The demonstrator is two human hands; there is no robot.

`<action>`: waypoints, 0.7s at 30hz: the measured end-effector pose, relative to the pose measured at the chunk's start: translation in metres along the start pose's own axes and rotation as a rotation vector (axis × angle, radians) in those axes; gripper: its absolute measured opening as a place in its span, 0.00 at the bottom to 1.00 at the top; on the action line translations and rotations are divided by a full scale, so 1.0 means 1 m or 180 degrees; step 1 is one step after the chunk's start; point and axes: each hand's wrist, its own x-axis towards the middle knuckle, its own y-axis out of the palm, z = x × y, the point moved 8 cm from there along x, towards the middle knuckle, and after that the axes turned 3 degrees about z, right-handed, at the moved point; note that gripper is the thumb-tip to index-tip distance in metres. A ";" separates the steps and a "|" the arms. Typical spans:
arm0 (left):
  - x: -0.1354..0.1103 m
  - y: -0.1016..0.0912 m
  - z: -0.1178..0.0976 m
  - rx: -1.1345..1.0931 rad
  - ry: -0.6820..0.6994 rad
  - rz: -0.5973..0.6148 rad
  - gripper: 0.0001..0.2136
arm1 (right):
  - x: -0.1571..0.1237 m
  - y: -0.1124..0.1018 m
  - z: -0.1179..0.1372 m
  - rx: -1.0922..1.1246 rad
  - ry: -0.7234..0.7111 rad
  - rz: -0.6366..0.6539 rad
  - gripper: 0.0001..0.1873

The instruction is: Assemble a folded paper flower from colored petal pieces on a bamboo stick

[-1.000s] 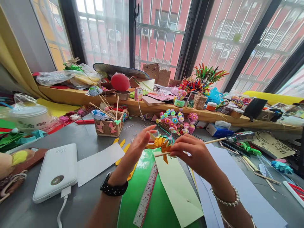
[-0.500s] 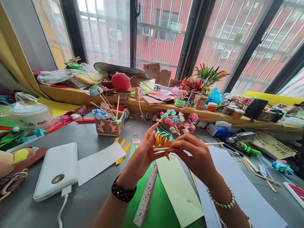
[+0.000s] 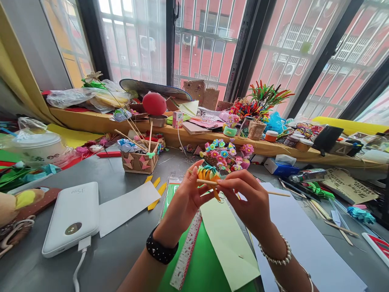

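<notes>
Both hands meet above the middle of the grey table [image 3: 118, 178]. My left hand [image 3: 188, 194] is closed around an orange and yellow paper flower [image 3: 209, 175] with green bits. My right hand [image 3: 247, 194] pinches the thin wooden stick [image 3: 278, 193] that runs through the flower and sticks out to the right. Under the hands lie a pale green paper strip [image 3: 227, 239], a dark green sheet [image 3: 206, 267] and a ruler [image 3: 187, 253].
A white power bank [image 3: 73, 217] with its cable lies at the left beside white paper [image 3: 127, 207]. A small box of sticks [image 3: 139, 160] stands behind. White sheets [image 3: 306, 247] lie at right. The yellow sill [image 3: 91, 121] holds craft flowers, a red balloon [image 3: 154, 104] and clutter.
My left hand went from open fingers to closing on the paper flower. Both hands drew slightly nearer and lower, and the stick tilted to a flatter angle.
</notes>
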 end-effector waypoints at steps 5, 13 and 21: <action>-0.002 0.007 -0.002 0.0013 -0.0026 0.0159 0.25 | -0.001 -0.002 0.000 -0.0095 -0.0058 -0.0040 0.09; -0.011 -0.009 -0.042 0.2167 0.1118 -0.0791 0.35 | 0.002 -0.007 -0.004 -0.0271 -0.0020 -0.0053 0.06; -0.019 0.009 -0.054 0.3050 0.1812 -0.0435 0.10 | -0.001 -0.006 -0.008 -0.0316 0.0143 -0.0061 0.05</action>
